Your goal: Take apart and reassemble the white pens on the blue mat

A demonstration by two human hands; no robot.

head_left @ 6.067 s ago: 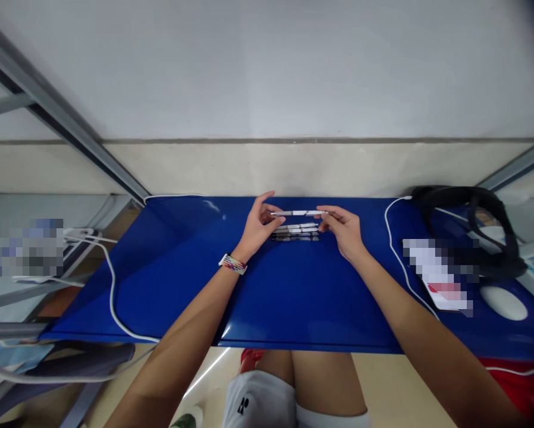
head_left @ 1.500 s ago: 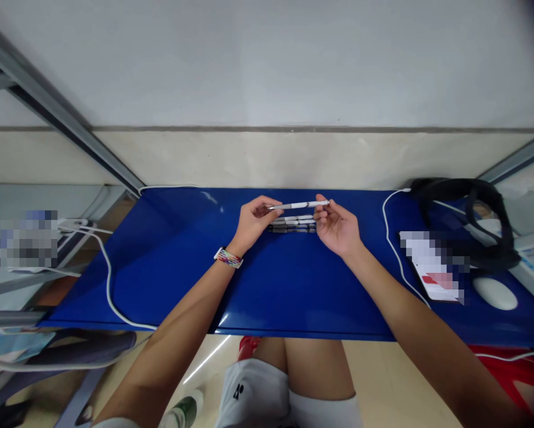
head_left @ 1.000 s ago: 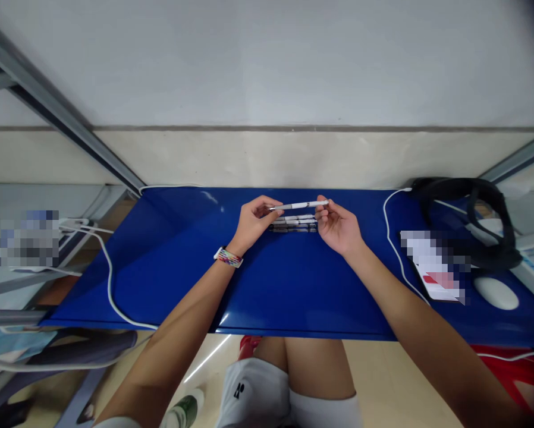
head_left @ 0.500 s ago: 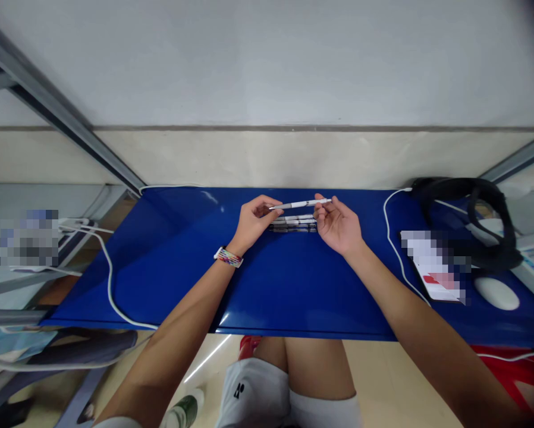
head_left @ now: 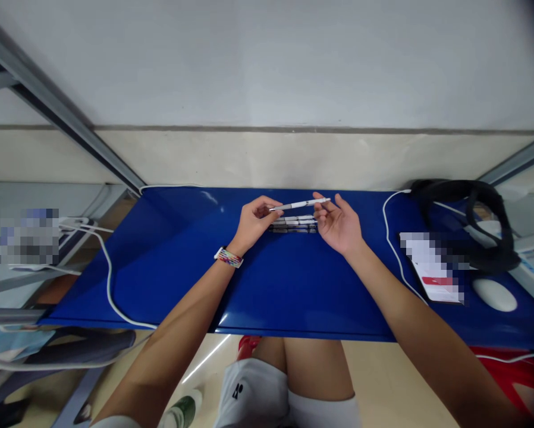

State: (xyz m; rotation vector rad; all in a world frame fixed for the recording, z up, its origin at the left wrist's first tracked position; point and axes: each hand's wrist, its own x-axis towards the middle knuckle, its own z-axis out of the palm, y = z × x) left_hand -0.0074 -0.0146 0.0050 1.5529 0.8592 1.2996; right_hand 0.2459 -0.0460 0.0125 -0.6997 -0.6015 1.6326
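Note:
A white pen (head_left: 299,204) is held up nearly level, its tip end to the left. My left hand (head_left: 254,221) pinches it near that tip between thumb and fingers. At the other end, my right hand (head_left: 341,226) is turned palm up with the thumb raised away from the pen. Its curled fingers lie behind or against the pen's end; whether they touch it I cannot tell. Below the held pen, several pens (head_left: 294,224) lie side by side on the blue desk (head_left: 302,285), their ends partly hidden by my hands.
On the right are a phone (head_left: 432,267), a white mouse (head_left: 494,295) and a black padded strap (head_left: 467,223). A white cable (head_left: 386,220) runs beside the phone, and another cable (head_left: 110,279) crosses the desk's left side. A wall (head_left: 267,157) stands behind the desk.
My right thumb has lifted off the pen's end, and that hand's fingers have opened somewhat. The left hand keeps its pinch, with the pen almost in the same place.

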